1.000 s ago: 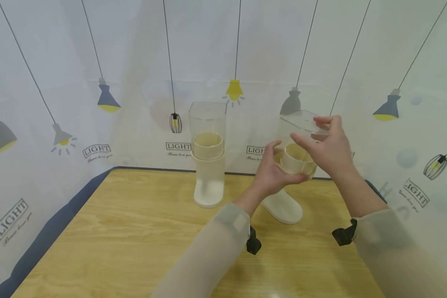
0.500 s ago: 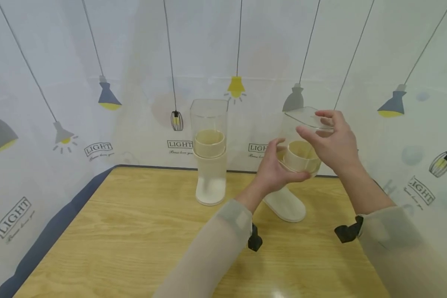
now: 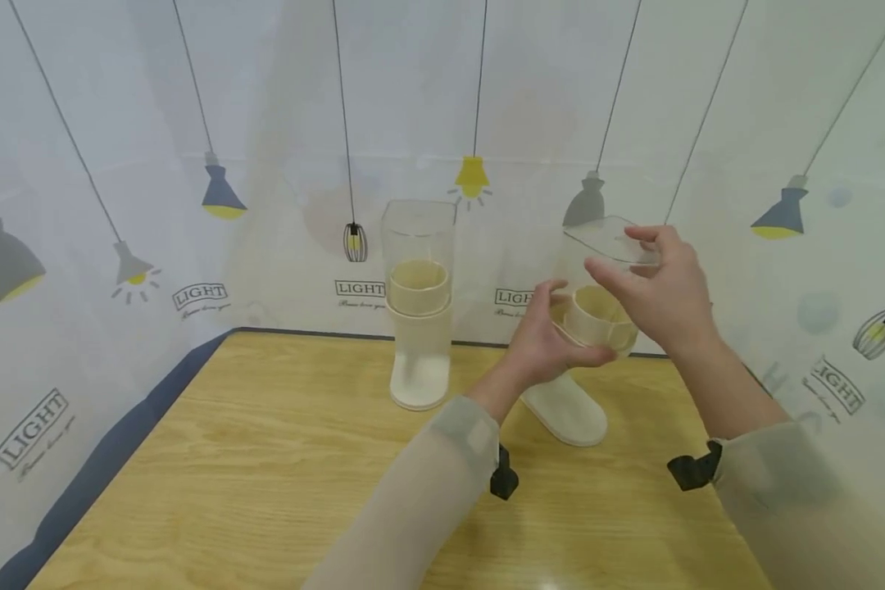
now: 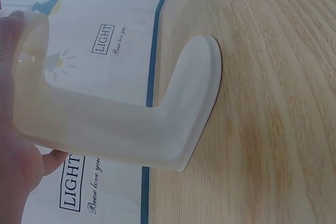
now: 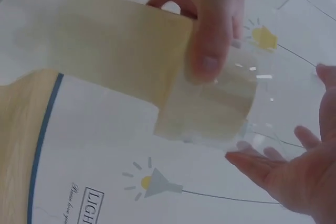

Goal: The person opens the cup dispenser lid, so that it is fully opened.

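Note:
At the right of the head view a clear plastic container (image 3: pixel 608 236) with a rounded square rim sits in the top of a cream stand (image 3: pixel 566 410). My left hand (image 3: pixel 542 348) grips the stand's collar, thumb in front, fingers behind. My right hand (image 3: pixel 667 295) holds the clear container near its rim, between thumb and fingers. In the left wrist view the stand (image 4: pixel 105 121) runs down to a flat oval foot on the wood. From the right wrist, the left thumb lies across the collar, and the right fingertips touch the clear wall.
A matching cream stand (image 3: pixel 419 360) with its clear container (image 3: pixel 416 225) stands upright to the left, near the table's back edge. The wooden table (image 3: pixel 288 483) meets a white curtain (image 3: pixel 280 123) printed with lamps behind it.
The whole scene shifts slightly in the head view. Both hands keep their hold, and the container and stand show no clear movement.

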{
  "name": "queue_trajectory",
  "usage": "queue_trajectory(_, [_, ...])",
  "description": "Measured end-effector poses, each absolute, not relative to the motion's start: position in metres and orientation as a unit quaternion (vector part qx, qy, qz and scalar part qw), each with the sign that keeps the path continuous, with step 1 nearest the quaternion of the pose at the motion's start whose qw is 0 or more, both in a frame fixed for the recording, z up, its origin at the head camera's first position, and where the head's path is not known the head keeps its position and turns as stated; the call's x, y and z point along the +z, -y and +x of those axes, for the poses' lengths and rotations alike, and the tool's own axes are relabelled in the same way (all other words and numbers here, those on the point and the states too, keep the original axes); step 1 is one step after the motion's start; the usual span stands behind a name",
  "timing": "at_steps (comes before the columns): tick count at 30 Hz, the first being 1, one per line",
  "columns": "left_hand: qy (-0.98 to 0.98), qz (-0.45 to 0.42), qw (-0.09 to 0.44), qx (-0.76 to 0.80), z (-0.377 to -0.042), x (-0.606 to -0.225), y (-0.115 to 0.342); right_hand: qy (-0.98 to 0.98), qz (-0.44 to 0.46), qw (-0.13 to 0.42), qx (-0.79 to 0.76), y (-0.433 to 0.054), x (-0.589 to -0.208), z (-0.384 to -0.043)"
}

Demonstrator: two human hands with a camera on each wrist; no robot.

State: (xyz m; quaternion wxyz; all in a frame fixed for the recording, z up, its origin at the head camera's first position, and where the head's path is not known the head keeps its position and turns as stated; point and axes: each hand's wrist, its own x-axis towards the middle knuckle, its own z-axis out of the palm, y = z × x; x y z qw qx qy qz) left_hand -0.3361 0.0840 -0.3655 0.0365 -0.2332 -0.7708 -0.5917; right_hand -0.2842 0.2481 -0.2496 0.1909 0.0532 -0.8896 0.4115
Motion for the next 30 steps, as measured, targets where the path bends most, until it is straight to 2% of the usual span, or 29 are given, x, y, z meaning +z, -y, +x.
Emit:
queue_trajectory(5, [0.775, -0.235, 0.038, -0.585, -0.336, -0.364, -0.082, 0.905, 0.080, 0.160, 0.386, -0.253, -0.243, -0.283])
queue_trajectory(9, [0.779, -0.230, 0.035, -0.582, -0.335, -0.364, -0.082, 0.908, 0.064, 0.138, 0.389, -0.260, -0.243, -0.284])
queue_trajectory(17, [0.785, -0.234, 0.025, -0.573, -0.336, -0.366, -0.082, 0.909, 0.069, 0.167, 0.376, -0.258, -0.246, -0.280])
queue_trajectory(24, [0.786, -0.233, 0.018, -0.572, -0.336, -0.363, -0.081, 0.901, 0.037, 0.140, 0.408, -0.268, -0.242, -0.277])
queue_trajectory(30, [0.787, -0.237, 0.006, -0.570, -0.337, -0.362, -0.076, 0.898, 0.040, 0.171, 0.404, -0.266, -0.240, -0.272])
